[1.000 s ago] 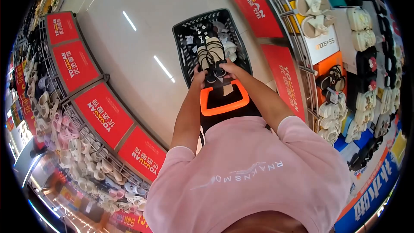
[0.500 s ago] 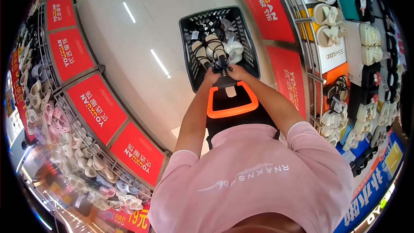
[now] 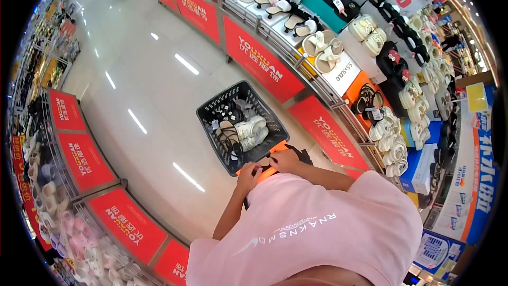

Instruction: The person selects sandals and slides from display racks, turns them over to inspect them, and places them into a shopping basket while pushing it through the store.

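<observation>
My left hand [image 3: 248, 177] is over the basket's orange handle [image 3: 278, 147], with its fingers curled in. To its right, my right hand [image 3: 284, 160] is also closed above the handle, its fingertips pointing toward the left hand. Whatever lies between the fingers is too small to make out. Just beyond both hands is the dark plastic shopping basket [image 3: 279, 127]. Inside it, a pair of strappy sandals [image 3: 228, 137] with tan insoles and black straps lies at the near left. White chunky shoes [image 3: 253, 131] sit beside them, with black footwear [image 3: 231, 110] behind.
A rack with red panels [image 3: 254, 55] and rows of shoes runs along the right. Another red-panelled stand [image 3: 124, 225] with piled clogs [image 3: 79, 233] curves along the left. Between them stretches a shiny tiled aisle [image 3: 143, 74].
Both hands have let go of the strappy sandals and drawn back to the handle at the basket's near end. The sandals now lie in the basket. The view has turned to the right.
</observation>
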### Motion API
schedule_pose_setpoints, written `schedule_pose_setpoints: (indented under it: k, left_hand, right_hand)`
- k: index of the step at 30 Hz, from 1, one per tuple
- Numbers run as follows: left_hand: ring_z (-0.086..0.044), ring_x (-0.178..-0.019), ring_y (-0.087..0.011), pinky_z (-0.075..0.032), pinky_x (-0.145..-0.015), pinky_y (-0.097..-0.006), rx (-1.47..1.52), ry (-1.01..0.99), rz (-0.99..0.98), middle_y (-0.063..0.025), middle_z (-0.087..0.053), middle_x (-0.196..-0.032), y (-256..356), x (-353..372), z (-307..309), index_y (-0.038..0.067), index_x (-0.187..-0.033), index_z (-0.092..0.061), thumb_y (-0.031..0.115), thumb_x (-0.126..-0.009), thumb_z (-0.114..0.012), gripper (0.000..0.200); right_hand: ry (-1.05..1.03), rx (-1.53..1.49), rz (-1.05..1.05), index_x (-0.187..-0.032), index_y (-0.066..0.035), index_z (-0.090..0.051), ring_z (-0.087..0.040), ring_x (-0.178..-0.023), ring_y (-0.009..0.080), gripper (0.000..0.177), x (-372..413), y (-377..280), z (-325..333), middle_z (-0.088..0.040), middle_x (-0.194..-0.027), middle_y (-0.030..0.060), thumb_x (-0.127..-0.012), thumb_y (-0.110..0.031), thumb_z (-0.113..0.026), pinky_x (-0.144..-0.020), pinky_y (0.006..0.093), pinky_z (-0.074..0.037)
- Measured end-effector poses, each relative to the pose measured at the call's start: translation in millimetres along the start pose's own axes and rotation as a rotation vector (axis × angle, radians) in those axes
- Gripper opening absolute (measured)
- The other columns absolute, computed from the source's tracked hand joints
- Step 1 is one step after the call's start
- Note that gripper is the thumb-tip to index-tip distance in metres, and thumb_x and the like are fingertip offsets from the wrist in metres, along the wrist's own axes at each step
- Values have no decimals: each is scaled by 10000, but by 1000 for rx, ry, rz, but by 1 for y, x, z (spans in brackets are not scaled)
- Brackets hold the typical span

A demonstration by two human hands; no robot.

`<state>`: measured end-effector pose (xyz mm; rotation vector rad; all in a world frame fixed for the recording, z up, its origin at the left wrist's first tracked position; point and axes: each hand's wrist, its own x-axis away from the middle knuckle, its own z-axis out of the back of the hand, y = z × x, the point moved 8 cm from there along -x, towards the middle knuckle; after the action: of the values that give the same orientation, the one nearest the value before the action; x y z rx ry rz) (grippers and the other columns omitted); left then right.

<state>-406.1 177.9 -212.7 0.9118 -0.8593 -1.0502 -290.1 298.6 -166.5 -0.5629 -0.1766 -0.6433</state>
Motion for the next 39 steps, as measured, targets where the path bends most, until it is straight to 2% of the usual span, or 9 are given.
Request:
schedule_pose_setpoints:
  k: [3, 9, 13, 17, 22, 25, 32, 36, 39]
  left_hand:
    - [-612, -772, -281, -481, -677, -393, -161, -67, -197, -100, -603, -784, 23, -11, 3, 49, -873, -648, 184, -848, -650, 137]
    - [-592, -684, -364, -471, -662, -423, 17, -132, 69, -162, -630, -773, 21, -24, 11, -5, -872, -644, 294, -924, -603, 306]
    - [-591, -696, -426, -431, -625, -457, -21, -77, 223, -290, -588, -769, 4, -40, -3, -70, -867, -583, 463, -950, -510, 544]
    - [-608, -687, -431, -440, -589, -499, -117, 84, 133, -254, -598, -711, -4, -55, 4, -40, -762, -578, 391, -935, -548, 465]
    - [-567, -550, -357, -425, -529, -426, -71, 177, 203, -192, -573, -612, 6, -65, 24, -27, -753, -580, 272, -896, -629, 335]
    - [-576, -536, -326, -422, -521, -406, -125, 236, 199, -177, -579, -608, 5, -76, 32, -22, -755, -582, 269, -894, -632, 326]
    - [-603, -564, -269, -442, -547, -371, -154, 156, 257, -202, -606, -668, -23, -110, 50, -29, -869, -633, 223, -919, -590, 261]
    - [-543, -547, -281, -422, -544, -384, -209, 88, 227, -211, -562, -662, -18, -135, 67, -41, -829, -579, 204, -926, -550, 265]
    - [-535, -548, -296, -410, -539, -391, -183, 107, 255, -218, -538, -651, -22, -147, 85, -43, -794, -554, 184, -911, -533, 257]
  right_hand:
    - [99, -7, 8, -783, -101, -648, -651, -645, 330, 270, -5, 7, 0, -659, -691, 123, -857, -348, -569, -582, 451, -509]
    - [61, 103, -38, -825, -102, -672, -656, -673, 348, 288, -30, 10, -1, -673, -725, 137, -834, -363, -549, -623, 486, -510]
    - [36, 81, -38, -824, -94, -687, -670, -712, 351, 320, -39, 4, 13, -680, -741, 155, -821, -379, -542, -641, 491, -523]
    - [104, 63, 24, -761, -101, -672, -654, -671, 347, 301, -54, 8, 24, -667, -713, 146, -808, -377, -559, -611, 486, -513]
    - [208, 51, 77, -741, -108, -647, -637, -611, 340, 272, -73, 4, 43, -652, -666, 129, -808, -359, -564, -562, 481, -493]
    - [69, -8, 60, -815, -90, -684, -667, -672, 364, 319, -91, 6, 47, -676, -712, 151, -796, -386, -566, -606, 494, -529]
    - [64, -96, 63, -805, -76, -688, -677, -681, 347, 305, -141, 10, 54, -686, -734, 157, -776, -359, -578, -623, 486, -544]
    - [66, -152, 59, -796, -76, -672, -674, -677, 332, 262, -170, 11, 59, -684, -716, 137, -778, -320, -577, -609, 487, -529]
    - [207, -169, 109, -771, -83, -673, -660, -597, 322, 258, -193, 6, 64, -662, -653, 126, -780, -330, -600, -547, 478, -515]
